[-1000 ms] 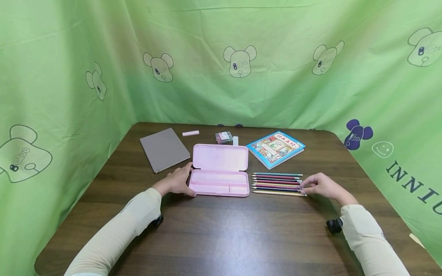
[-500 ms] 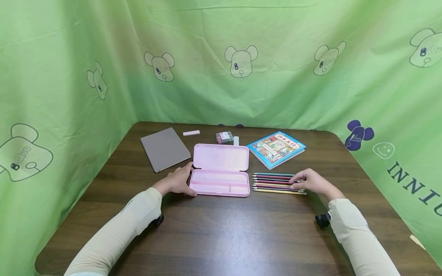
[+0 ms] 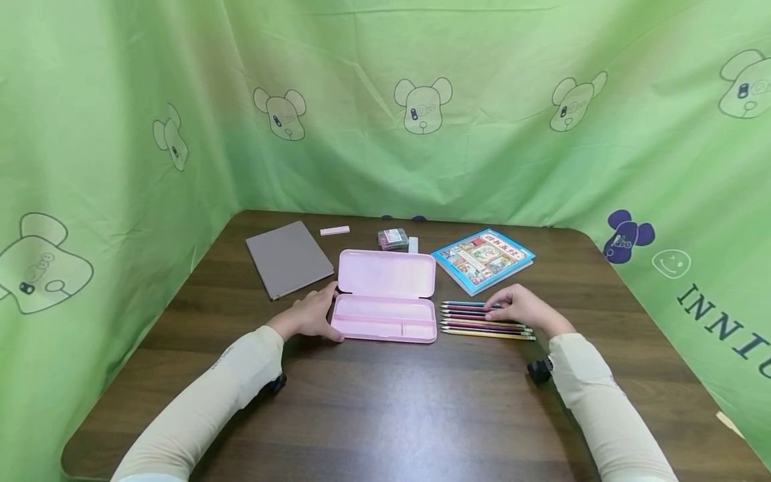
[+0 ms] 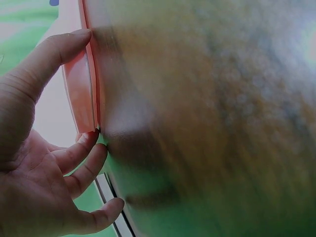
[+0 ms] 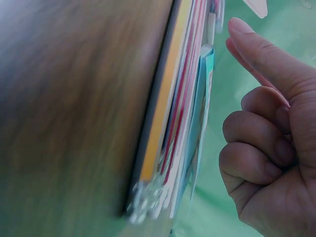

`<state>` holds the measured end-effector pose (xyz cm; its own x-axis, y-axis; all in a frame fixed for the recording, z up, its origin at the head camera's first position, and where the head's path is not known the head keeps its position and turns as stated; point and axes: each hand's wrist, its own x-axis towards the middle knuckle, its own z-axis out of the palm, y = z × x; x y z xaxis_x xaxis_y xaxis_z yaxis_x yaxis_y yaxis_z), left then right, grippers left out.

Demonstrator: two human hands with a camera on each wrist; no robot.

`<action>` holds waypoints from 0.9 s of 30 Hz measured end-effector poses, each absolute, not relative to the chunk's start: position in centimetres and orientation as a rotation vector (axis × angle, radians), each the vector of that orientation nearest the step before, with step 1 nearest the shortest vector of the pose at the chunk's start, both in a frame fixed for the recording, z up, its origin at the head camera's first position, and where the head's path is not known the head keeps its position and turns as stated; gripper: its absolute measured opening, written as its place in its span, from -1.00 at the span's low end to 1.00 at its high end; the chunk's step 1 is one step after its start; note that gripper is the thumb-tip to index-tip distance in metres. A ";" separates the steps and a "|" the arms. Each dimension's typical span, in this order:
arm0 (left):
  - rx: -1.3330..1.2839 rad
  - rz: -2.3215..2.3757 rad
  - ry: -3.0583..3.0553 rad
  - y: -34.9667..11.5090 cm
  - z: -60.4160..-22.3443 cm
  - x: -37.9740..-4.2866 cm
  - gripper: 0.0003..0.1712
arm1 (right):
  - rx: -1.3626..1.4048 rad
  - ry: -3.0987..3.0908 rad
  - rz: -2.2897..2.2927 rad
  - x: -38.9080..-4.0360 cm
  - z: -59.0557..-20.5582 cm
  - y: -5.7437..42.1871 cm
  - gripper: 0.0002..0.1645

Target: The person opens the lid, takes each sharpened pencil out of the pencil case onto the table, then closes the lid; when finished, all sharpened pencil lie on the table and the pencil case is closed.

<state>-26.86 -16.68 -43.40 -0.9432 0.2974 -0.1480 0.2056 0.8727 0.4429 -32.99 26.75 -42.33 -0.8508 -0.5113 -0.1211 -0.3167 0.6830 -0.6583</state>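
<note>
A pink pencil case (image 3: 385,301) lies with its lid raised, and no items show in its tray. My left hand (image 3: 310,313) holds its left end, thumb (image 4: 74,42) at the front edge and fingers towards the hinge. To the right of the case, several pencils (image 3: 464,328) lie side by side, points to the left. Over the far pencils is my right hand (image 3: 524,308), with thumb and index finger stretched forward and a small gap between them. In the right wrist view its other fingers (image 5: 256,143) are curled in, and no pencil shows in them.
A grey notebook (image 3: 289,260) lies at the left. Behind the case are a pink strip (image 3: 334,230), a small labelled box (image 3: 393,239) and a white block (image 3: 413,245). A blue-bordered book (image 3: 484,261) lies behind the pencils. Green curtains (image 3: 361,167) enclose the table.
My right hand has moved left and away from me, from the near pencils' ends to over the far ones. The left hand has stayed at the pencil case.
</note>
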 end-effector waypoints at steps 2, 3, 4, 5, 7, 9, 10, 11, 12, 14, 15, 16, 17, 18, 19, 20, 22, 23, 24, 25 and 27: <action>0.379 0.634 2.833 -16.7 -43.3 -26.9 0.28 | -0.642 2.610 -0.922 -33.3 -42.2 26.2 -0.72; 0.378 0.635 2.834 -16.7 -43.3 -26.9 0.27 | -0.648 2.617 -0.911 -33.4 -42.2 25.9 -0.72; 0.379 0.635 2.834 -16.7 -43.3 -26.9 0.26 | -0.650 2.623 -0.902 -33.6 -42.1 25.7 -0.72; 0.379 0.636 2.833 -16.7 -43.3 -26.9 0.24 | -0.663 2.633 -0.887 -33.8 -42.1 25.4 -0.72; 0.380 0.633 2.830 -16.7 -43.3 -26.9 0.21 | -0.684 2.648 -0.868 -34.1 -42.2 24.9 -0.73; 0.381 0.633 2.825 -16.7 -43.3 -26.8 0.19 | -0.733 2.670 -0.845 -34.4 -42.3 24.4 -0.74; 0.388 0.623 2.828 -16.7 -43.4 -26.8 0.19 | -0.731 2.673 -0.846 -34.5 -42.3 24.1 -0.75; 0.390 0.622 2.827 -16.7 -43.4 -26.8 0.19 | -0.740 2.679 -0.843 -34.6 -42.4 23.9 -0.75; 0.390 0.621 2.824 -16.6 -43.3 -26.8 0.19 | -0.737 2.678 -0.849 -34.8 -42.5 23.6 -0.75; 0.387 0.624 2.823 -16.6 -43.3 -26.7 0.19 | -0.738 2.675 -0.861 -35.0 -42.6 23.0 -0.75; 0.386 0.625 2.824 -16.6 -43.3 -26.7 0.19 | -0.730 2.669 -0.870 -35.1 -42.6 22.7 -0.74; 0.384 0.626 2.825 -16.6 -43.3 -26.7 0.18 | -0.728 2.662 -0.878 -35.3 -42.6 22.5 -0.74; 0.377 0.633 2.823 -16.5 -43.2 -26.7 0.17 | -0.735 2.658 -0.877 -35.4 -42.6 22.3 -0.73; 0.374 0.631 2.825 -16.5 -43.2 -26.6 0.16 | -0.733 2.655 -0.877 -35.5 -42.6 22.0 -0.72; 0.375 0.630 2.827 -16.5 -43.2 -26.6 0.16 | -0.744 2.656 -0.866 -35.6 -42.6 21.9 -0.72; 0.374 0.626 2.830 -16.5 -43.2 -26.7 0.15 | -0.745 2.658 -0.861 -35.7 -42.6 21.7 -0.72; 0.372 0.619 2.835 -16.6 -43.2 -26.7 0.15 | -0.747 2.661 -0.850 -36.0 -42.6 21.4 -0.73; 0.372 0.611 2.839 -16.6 -43.3 -26.7 0.15 | -0.748 2.661 -0.849 -36.1 -42.6 21.2 -0.74; 0.370 0.608 2.841 -16.6 -43.3 -26.8 0.15 | -0.753 2.664 -0.848 -36.2 -42.5 21.1 -0.75; 0.372 0.610 2.844 -16.6 -43.4 -26.8 0.15 | -0.758 2.665 -0.848 -36.4 -42.5 20.9 -0.76; 0.372 0.613 2.849 -16.6 -43.4 -26.8 0.15 | -0.752 2.665 -0.861 -36.6 -42.3 20.6 -0.76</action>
<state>-26.84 -16.59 -43.41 -0.9476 0.2853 -0.1439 0.2009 0.8822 0.4259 -36.62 20.62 -42.32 -0.8384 -0.5408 -0.0680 -0.3988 0.6937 -0.5998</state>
